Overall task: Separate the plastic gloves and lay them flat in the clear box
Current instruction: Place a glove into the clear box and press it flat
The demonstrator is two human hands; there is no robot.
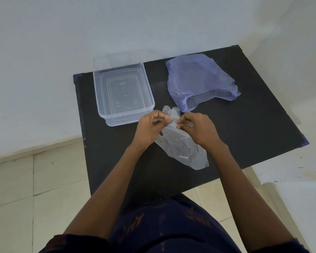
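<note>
Both hands [171, 123] pinch the plastic gloves [181, 145] at mid-desk, the left nearer the clear box [123, 92].

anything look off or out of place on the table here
Nothing is spilled or damaged. The clear box sits upright and empty, overhanging the table's far edge slightly. The purple bag lies crumpled beside it. Both hands pinch the wrinkled plastic gloves.

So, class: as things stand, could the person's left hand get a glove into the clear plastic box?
Probably yes. The left hand, pinching the translucent plastic gloves, is just beside the clear plastic box, which is open-topped with nothing between them.
</note>
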